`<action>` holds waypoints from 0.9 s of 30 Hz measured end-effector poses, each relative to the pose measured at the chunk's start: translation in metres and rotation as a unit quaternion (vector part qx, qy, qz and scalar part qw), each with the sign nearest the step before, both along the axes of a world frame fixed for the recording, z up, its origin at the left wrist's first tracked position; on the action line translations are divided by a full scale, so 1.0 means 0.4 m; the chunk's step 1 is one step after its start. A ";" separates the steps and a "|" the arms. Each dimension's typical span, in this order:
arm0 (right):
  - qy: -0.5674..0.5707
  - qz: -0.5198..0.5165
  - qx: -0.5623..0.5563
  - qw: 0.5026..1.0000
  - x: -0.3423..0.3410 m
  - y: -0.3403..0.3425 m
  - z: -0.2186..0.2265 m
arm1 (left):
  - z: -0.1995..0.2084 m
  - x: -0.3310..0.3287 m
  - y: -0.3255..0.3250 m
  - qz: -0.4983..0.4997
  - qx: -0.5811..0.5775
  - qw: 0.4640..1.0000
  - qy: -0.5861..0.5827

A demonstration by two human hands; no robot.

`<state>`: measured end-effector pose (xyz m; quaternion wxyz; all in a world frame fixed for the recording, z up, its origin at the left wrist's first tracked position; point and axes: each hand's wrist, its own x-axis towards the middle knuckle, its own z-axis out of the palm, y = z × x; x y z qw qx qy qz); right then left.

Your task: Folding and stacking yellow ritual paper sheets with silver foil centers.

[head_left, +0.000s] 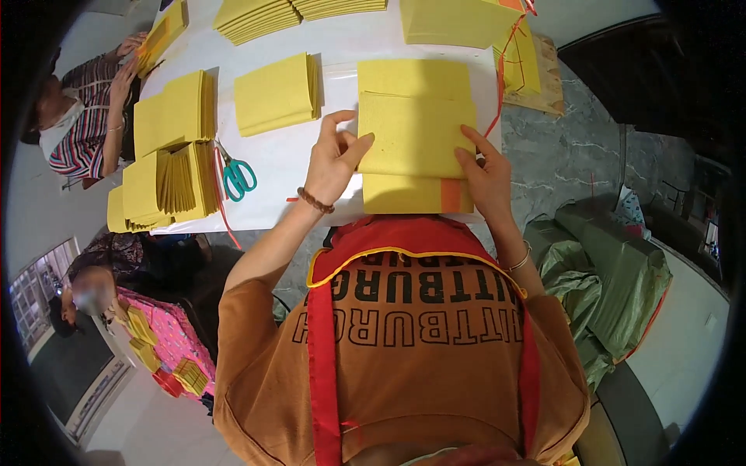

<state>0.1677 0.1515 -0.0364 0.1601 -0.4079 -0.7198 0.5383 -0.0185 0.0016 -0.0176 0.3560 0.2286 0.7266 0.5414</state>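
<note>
In front of me a folded yellow paper sheet lies across other yellow paper at the table's near edge. An orange strip shows on the lower paper. My left hand grips the sheet's left edge, its thumb on top and fingers curled. At the right edge, my right hand pinches the sheet between thumb and fingers. Just left of these papers is a small stack of folded yellow paper. Teal-handled scissors rest beyond my left hand, beside larger yellow stacks.
The white-covered table holds more yellow stacks at its far side. A red cord hangs along its right edge. Another person handles yellow paper at left. Green wrapped bundles stand on the floor at right.
</note>
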 end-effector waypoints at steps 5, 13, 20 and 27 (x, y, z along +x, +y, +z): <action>-0.022 0.002 0.004 1.000 -0.005 -0.001 0.020 | 0.044 0.019 0.011 -0.222 0.058 0.815 0.532; 0.029 -0.026 0.019 0.999 -0.009 -0.011 0.022 | -0.003 0.071 0.056 -0.381 -0.015 0.764 0.520; -0.079 0.139 0.414 0.896 0.039 -0.059 0.030 | -0.022 0.076 0.056 -0.377 -0.030 0.765 0.521; -0.102 0.279 0.363 0.883 0.064 -0.066 -0.003 | -0.024 0.064 0.056 -0.363 -0.033 0.768 0.527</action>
